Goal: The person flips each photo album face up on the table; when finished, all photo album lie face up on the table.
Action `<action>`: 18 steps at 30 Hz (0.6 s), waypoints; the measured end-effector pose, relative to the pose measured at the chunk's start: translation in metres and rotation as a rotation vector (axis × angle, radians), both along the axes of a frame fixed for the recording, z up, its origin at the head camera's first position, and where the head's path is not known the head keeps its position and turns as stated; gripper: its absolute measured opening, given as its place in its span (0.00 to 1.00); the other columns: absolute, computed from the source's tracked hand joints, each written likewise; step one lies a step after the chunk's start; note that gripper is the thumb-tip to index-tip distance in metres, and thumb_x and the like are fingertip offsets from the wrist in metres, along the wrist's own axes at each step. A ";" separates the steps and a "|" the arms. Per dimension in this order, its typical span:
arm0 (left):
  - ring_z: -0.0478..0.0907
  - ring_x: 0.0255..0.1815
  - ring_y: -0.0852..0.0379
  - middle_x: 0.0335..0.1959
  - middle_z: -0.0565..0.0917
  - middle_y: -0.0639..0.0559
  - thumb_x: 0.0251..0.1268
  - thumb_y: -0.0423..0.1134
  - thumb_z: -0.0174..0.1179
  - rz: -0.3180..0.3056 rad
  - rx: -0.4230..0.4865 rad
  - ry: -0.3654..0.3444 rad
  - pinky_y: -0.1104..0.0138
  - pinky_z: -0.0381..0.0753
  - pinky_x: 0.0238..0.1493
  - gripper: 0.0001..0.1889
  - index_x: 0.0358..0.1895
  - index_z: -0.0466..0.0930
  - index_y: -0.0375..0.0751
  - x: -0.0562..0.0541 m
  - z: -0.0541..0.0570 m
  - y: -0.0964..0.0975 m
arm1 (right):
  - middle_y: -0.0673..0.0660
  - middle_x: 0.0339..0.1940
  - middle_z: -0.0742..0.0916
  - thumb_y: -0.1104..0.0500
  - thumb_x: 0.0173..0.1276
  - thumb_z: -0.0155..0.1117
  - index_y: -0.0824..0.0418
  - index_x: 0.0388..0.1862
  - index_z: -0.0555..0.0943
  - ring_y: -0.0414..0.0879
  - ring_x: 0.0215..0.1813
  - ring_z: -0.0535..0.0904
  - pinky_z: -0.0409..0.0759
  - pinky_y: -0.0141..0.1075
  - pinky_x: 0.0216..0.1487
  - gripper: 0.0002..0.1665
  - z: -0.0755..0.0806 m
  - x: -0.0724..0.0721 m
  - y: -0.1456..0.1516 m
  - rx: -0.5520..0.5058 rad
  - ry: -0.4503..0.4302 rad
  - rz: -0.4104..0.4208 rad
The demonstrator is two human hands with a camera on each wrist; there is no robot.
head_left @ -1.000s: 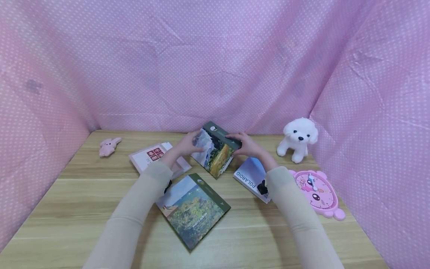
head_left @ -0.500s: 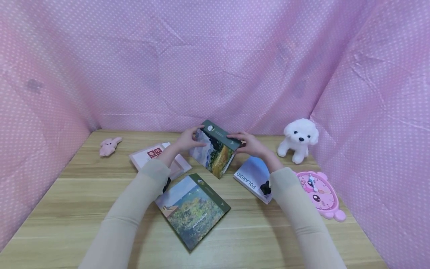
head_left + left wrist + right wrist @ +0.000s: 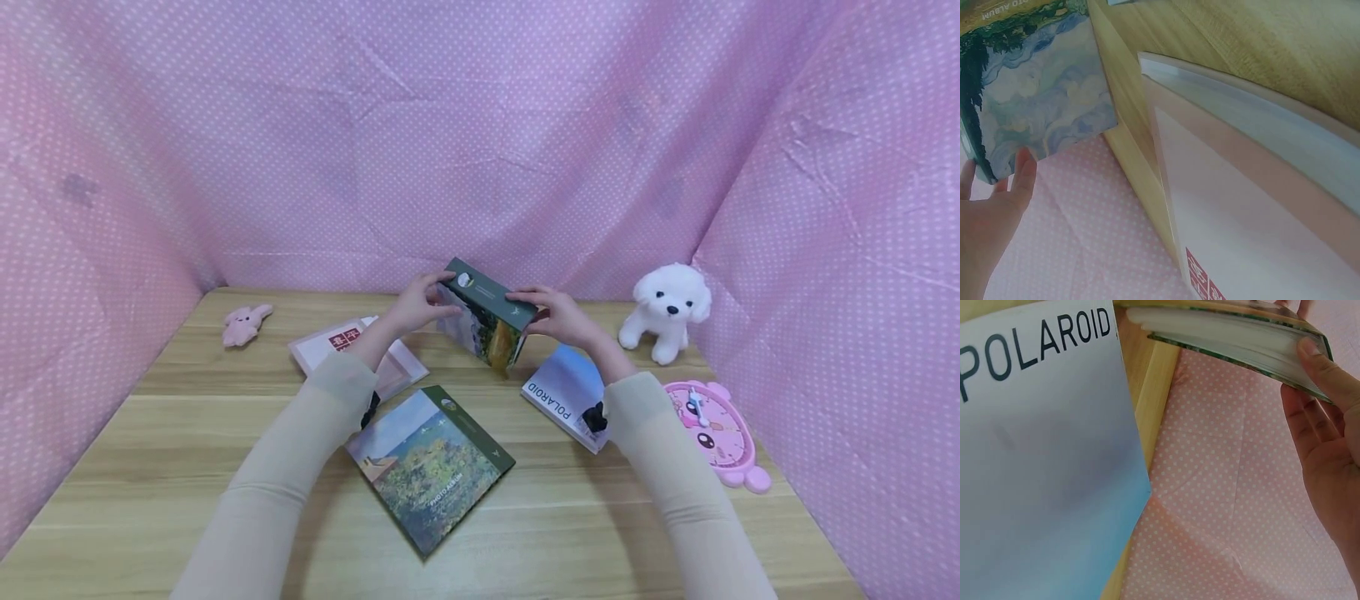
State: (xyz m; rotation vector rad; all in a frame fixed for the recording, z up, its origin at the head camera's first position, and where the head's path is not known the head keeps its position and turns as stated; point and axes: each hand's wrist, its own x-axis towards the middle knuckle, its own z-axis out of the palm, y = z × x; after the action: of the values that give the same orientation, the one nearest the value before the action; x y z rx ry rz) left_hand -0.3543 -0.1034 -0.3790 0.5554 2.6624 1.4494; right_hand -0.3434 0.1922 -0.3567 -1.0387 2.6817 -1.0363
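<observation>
Green-spined, painting-covered photo album [image 3: 482, 323] is tilted spine-up, pinched by left hand [image 3: 414, 307] and right hand [image 3: 562, 321]; seemingly a repositioning step, next needing even support.

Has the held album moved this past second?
Yes: the held album tipped more upright, its bottom corner shifting away from the nearer album lying flat.

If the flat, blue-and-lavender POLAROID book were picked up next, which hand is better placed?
Likely the right hand: it is nearer the POLAROID book. Both it and the left hand grip the tilted, green-spined painted photo album, so it would first need to let go.
</observation>
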 end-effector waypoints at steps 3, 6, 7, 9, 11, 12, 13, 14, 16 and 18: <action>0.71 0.59 0.41 0.66 0.62 0.38 0.56 0.45 0.68 0.010 0.027 0.003 0.51 0.73 0.61 0.38 0.70 0.61 0.51 -0.002 -0.002 0.001 | 0.60 0.68 0.70 0.65 0.59 0.69 0.55 0.66 0.72 0.54 0.56 0.76 0.81 0.44 0.53 0.35 0.000 0.002 0.000 -0.005 0.032 -0.009; 0.71 0.59 0.42 0.66 0.62 0.39 0.56 0.45 0.68 0.017 0.061 0.009 0.53 0.73 0.61 0.37 0.70 0.62 0.51 -0.002 -0.004 0.001 | 0.61 0.67 0.71 0.66 0.57 0.70 0.56 0.65 0.73 0.53 0.56 0.75 0.81 0.42 0.51 0.35 -0.001 0.003 0.000 -0.013 0.074 -0.012; 0.71 0.59 0.42 0.66 0.62 0.40 0.56 0.44 0.68 0.018 0.074 0.012 0.54 0.73 0.61 0.37 0.69 0.62 0.52 -0.002 -0.005 0.001 | 0.60 0.67 0.72 0.66 0.57 0.70 0.56 0.65 0.73 0.52 0.56 0.75 0.81 0.41 0.51 0.34 -0.001 0.003 -0.001 -0.015 0.085 -0.014; 0.71 0.60 0.42 0.67 0.61 0.41 0.56 0.43 0.68 0.018 0.107 0.019 0.55 0.73 0.62 0.37 0.69 0.62 0.52 -0.003 -0.007 0.001 | 0.61 0.66 0.72 0.67 0.56 0.70 0.57 0.64 0.74 0.52 0.55 0.77 0.82 0.41 0.50 0.34 -0.001 0.005 -0.002 -0.022 0.111 -0.009; 0.71 0.61 0.42 0.68 0.60 0.42 0.56 0.42 0.68 0.014 0.140 0.020 0.55 0.73 0.62 0.36 0.69 0.63 0.51 -0.003 -0.009 0.000 | 0.61 0.66 0.73 0.67 0.56 0.70 0.58 0.63 0.74 0.53 0.54 0.78 0.82 0.42 0.50 0.34 -0.002 0.006 -0.004 -0.025 0.131 -0.001; 0.71 0.61 0.42 0.68 0.60 0.42 0.56 0.41 0.68 0.013 0.153 0.021 0.56 0.73 0.62 0.36 0.69 0.63 0.50 -0.003 -0.010 0.000 | 0.60 0.65 0.73 0.68 0.56 0.70 0.58 0.63 0.74 0.53 0.53 0.78 0.82 0.41 0.49 0.34 -0.002 0.007 -0.004 -0.023 0.144 0.001; 0.71 0.61 0.42 0.68 0.60 0.42 0.56 0.41 0.68 0.014 0.162 0.021 0.56 0.73 0.62 0.36 0.68 0.62 0.50 -0.003 -0.010 0.000 | 0.60 0.65 0.74 0.68 0.56 0.70 0.59 0.63 0.75 0.53 0.52 0.79 0.82 0.41 0.49 0.34 -0.002 0.007 -0.005 -0.020 0.155 0.002; 0.71 0.61 0.42 0.68 0.61 0.42 0.57 0.40 0.67 0.014 0.172 0.020 0.56 0.73 0.62 0.35 0.68 0.62 0.50 -0.003 -0.011 0.000 | 0.61 0.65 0.74 0.68 0.56 0.70 0.59 0.63 0.75 0.53 0.52 0.79 0.82 0.42 0.49 0.34 -0.002 0.008 -0.006 -0.018 0.165 0.002; 0.71 0.61 0.41 0.68 0.62 0.42 0.57 0.39 0.67 0.011 0.197 0.016 0.56 0.72 0.63 0.35 0.68 0.62 0.49 -0.003 -0.012 0.000 | 0.61 0.65 0.74 0.67 0.56 0.70 0.59 0.63 0.75 0.53 0.52 0.79 0.82 0.42 0.49 0.34 -0.002 0.008 -0.007 -0.009 0.180 0.003; 0.71 0.61 0.41 0.68 0.62 0.42 0.57 0.38 0.67 0.009 0.210 0.017 0.55 0.72 0.63 0.35 0.68 0.62 0.47 -0.004 -0.013 0.000 | 0.62 0.65 0.74 0.67 0.55 0.71 0.59 0.63 0.74 0.53 0.53 0.78 0.82 0.42 0.48 0.34 -0.003 0.009 -0.008 -0.004 0.195 0.007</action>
State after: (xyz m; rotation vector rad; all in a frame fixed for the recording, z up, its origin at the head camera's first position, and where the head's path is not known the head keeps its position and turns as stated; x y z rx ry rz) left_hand -0.3579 -0.1036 -0.3918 0.5730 2.5434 1.7473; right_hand -0.3347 0.1846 -0.3595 -1.2076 2.8253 -0.9871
